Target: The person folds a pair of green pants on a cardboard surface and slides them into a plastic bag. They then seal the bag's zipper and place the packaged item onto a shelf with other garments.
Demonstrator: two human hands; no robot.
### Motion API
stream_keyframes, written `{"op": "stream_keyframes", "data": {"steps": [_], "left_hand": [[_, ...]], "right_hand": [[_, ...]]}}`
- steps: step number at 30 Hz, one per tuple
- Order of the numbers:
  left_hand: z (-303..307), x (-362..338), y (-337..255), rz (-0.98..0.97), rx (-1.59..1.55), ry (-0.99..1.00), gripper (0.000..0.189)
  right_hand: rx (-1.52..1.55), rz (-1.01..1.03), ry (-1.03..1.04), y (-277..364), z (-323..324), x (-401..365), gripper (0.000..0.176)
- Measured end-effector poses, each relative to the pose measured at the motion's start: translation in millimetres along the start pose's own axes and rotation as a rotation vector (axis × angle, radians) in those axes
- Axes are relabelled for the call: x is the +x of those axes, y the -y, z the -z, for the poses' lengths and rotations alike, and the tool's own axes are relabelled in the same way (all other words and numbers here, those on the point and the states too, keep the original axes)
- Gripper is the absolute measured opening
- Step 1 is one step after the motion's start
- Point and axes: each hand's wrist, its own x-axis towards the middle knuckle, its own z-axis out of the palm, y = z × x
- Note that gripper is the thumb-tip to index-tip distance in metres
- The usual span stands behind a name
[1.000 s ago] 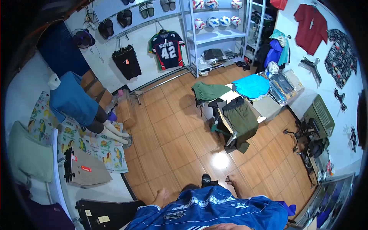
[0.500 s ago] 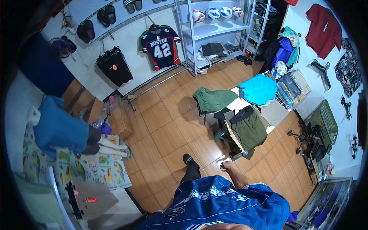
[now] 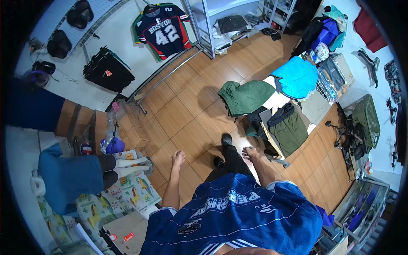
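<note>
My left hand point(image 3: 178, 158) hangs over the tiled floor with its fingers loosely curled and nothing visible in them. To its right, my right hand point(image 3: 250, 153) is held low with fingers apart, holding nothing. It is nearest to the front corner of a low table, where olive green shorts point(image 3: 289, 134) with a dark waistband lie. Dark green shorts point(image 3: 248, 97) drape over the far left side of that table. A bright blue garment point(image 3: 297, 76) lies spread out behind them. My feet show between my hands, in dark shoes.
A metal rail point(image 3: 170, 78) runs along the back wall near a hanging jersey point(image 3: 163, 36). At left, a mannequin in a blue shirt point(image 3: 70, 178) lies on a patterned cloth. A green basket point(image 3: 366, 121) stands at right, above a glass case point(image 3: 361, 208).
My left hand has come into view at the left of my body. My view has moved forward and turned, and both feet now show. The garments stay in place on the table.
</note>
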Motion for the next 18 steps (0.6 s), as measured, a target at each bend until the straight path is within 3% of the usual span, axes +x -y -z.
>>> {"op": "stream_keyframes", "data": {"steps": [2, 4, 5, 6, 9, 15, 18], "left_hand": [[-12, 15, -5, 0.007, 0.052, -0.001, 0.026], [-12, 18, -6, 0.144, 0.31, 0.14, 0.034], [-13, 17, 5, 0.173, 0.246, 0.128, 0.027], [-10, 17, 21, 0.197, 0.183, 0.117, 0.033], [5, 0, 18, 0.217, 0.696, 0.262, 0.036], [18, -7, -51, 0.413, 0.349, 0.036, 0.022], [3, 20, -98, 0.407, 0.117, -0.099, 0.015]], "right_hand": [[0.043, -0.024, -0.006, 35, -24, 18, 0.024], [0.061, -0.012, 0.035, 69, -43, 32, 0.027], [0.083, -0.008, 0.057, 86, -51, 43, 0.028], [0.106, -0.013, 0.065, 102, -58, 52, 0.032], [0.207, -0.021, 0.082, 147, -81, 83, 0.043], [0.461, -0.12, -0.034, 182, -108, 158, 0.038], [0.524, -0.217, -0.031, 205, -115, 164, 0.052]]}}
